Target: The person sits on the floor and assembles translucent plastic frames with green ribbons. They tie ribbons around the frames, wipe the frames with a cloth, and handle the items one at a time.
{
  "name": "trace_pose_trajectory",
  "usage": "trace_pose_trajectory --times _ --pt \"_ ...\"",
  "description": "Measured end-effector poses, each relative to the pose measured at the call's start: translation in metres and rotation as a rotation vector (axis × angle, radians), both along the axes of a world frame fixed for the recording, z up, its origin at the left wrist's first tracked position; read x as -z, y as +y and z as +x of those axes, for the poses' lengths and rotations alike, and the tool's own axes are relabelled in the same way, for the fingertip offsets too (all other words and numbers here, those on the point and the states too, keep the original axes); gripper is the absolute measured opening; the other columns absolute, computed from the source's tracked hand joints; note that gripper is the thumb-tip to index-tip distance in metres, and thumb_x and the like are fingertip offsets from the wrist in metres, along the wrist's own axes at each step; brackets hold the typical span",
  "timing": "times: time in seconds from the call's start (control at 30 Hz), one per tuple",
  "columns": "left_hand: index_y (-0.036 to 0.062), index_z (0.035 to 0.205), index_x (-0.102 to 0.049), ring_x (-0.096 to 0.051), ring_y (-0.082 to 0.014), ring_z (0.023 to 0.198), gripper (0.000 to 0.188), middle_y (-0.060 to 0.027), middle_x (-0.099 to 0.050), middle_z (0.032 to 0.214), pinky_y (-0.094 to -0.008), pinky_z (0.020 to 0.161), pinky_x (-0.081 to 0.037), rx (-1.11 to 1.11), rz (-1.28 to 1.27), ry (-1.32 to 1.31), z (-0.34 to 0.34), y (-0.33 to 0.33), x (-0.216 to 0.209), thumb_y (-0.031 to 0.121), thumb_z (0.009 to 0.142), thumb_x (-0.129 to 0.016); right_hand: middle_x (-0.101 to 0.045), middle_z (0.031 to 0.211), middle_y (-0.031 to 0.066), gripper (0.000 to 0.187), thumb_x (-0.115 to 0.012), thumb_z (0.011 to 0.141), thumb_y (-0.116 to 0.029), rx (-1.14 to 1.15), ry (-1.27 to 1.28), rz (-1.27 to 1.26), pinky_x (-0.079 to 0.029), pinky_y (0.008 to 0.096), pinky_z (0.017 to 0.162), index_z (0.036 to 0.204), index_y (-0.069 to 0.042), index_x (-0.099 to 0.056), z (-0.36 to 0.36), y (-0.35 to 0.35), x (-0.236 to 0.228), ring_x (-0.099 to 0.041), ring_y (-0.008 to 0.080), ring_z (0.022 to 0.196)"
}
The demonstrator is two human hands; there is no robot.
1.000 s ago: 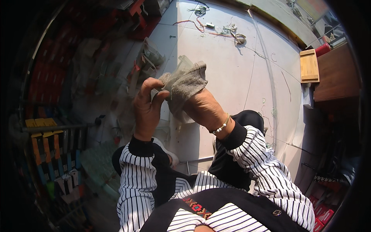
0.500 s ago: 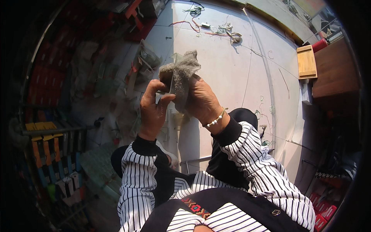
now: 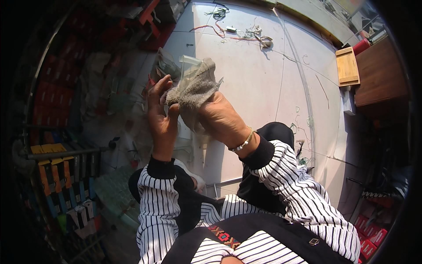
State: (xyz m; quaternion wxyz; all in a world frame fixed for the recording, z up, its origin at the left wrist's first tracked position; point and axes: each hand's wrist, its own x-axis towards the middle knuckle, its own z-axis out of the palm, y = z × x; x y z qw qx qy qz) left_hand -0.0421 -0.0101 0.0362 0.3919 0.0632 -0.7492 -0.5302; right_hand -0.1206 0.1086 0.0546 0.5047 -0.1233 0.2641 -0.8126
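A grey-brown rag (image 3: 200,88) is bunched around a clear, box-like piece of plastic or glass (image 3: 190,60), whose upper edge shows past the cloth. My right hand (image 3: 225,118), with a beaded bracelet at the wrist, is closed on the rag and presses it against the clear piece. On the other side my left hand (image 3: 161,115) grips that piece, its thumb low and its fingers pointing up. Part of the rag lies between thumb and fingers there. The lower part of the clear piece is mostly hidden by the hands.
Wires and a string tangle (image 3: 259,37) lie on the pale tiled floor (image 3: 246,75). A wooden board (image 3: 347,67) stands by a brown cabinet (image 3: 381,77) at right. A clear plastic bag (image 3: 166,66) sits beyond my left hand. Shelves of colourful packages (image 3: 61,176) line the left.
Both hands have shifted slightly left with the rag and the clear piece. The left fingers have straightened upward, and the rag now covers more of the piece's front.
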Motion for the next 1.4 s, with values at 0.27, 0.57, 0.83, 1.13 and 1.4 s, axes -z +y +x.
trace_pose_trajectory --times 0.27,0.57,0.83,1.13,1.4 --pt "-0.0030 0.111 -0.057 -0.061 -0.0136 0.093 0.051 -0.0095 -0.062 0.104 -0.0272 0.084 -0.048 0.228 0.835 -0.189 0.005 -0.002 -0.018 0.043 0.092 -0.047 -0.059 0.095 0.0028 0.027 -0.058 0.081 -0.002 -0.144 0.447 0.303 -0.045 0.0225 0.075 0.108 0.002 -0.057 0.014 -0.008 0.004 -0.055 0.0097 0.084" --pt "-0.0047 0.111 -0.057 -0.055 -0.0191 0.106 0.032 -0.0133 -0.060 0.112 -0.0305 0.097 -0.040 0.146 0.785 0.100 -0.005 0.010 0.001 0.021 0.095 -0.045 -0.062 0.093 0.0051 0.023 -0.054 0.083 -0.001 0.207 0.236 0.189 -0.049 0.0216 0.069 0.105 0.005 -0.058 0.006 -0.019 0.008 -0.058 0.0095 0.080" --pt "-0.0010 0.110 -0.053 -0.060 -0.0293 0.099 0.029 -0.0191 -0.061 0.107 -0.0378 0.090 -0.047 0.097 0.896 0.139 0.002 0.008 -0.002 0.022 0.097 -0.041 -0.061 0.092 0.0136 0.021 -0.037 0.092 -0.008 0.402 -0.160 0.134 -0.051 0.0334 0.077 0.099 0.002 -0.055 -0.039 -0.018 0.045 -0.060 0.0249 0.085" --pt "0.0030 0.111 -0.052 -0.060 -0.0224 0.092 0.034 -0.0126 -0.063 0.096 -0.0363 0.088 -0.046 0.170 1.090 0.315 0.014 -0.023 -0.003 0.032 0.095 -0.045 -0.060 0.107 0.0128 0.029 -0.053 0.084 -0.011 0.594 0.944 0.303 -0.044 0.0346 0.092 0.111 0.000 -0.053 -0.047 -0.001 0.057 -0.056 0.0249 0.101" --pt "0.0024 0.102 -0.058 -0.059 -0.0136 0.068 0.028 -0.0063 -0.062 0.079 -0.0266 0.069 -0.048 0.012 0.671 0.055 0.020 -0.031 -0.011 0.026 0.087 -0.061 -0.051 0.125 0.0093 0.043 -0.049 0.093 -0.033 0.219 0.195 -0.503 -0.037 0.0402 0.101 0.128 -0.008 -0.044 -0.052 0.016 0.029 -0.046 0.0216 0.118"
